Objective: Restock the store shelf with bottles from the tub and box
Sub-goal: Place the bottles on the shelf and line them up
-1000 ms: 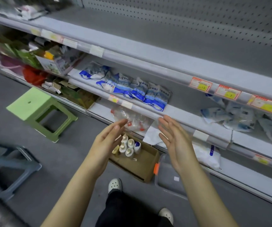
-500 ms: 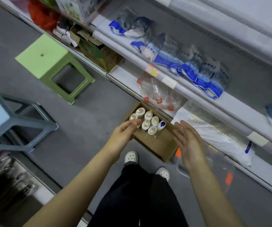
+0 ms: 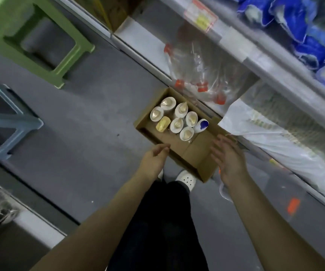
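Grey shop floor (image 3: 91,118), seen from standing height.
Left hand (image 3: 154,159) and right hand (image 3: 229,159) flank the cardboard box (image 3: 194,156) at its near end, each grip spread and holding nothing, perhaps brushing it; bottles (image 3: 177,124) stand upright at its far end, beside the bottom shelf (image 3: 138,38).

Both hands (image 3: 153,161) (image 3: 229,160) hover by the box (image 3: 196,155) of bottles (image 3: 177,124).
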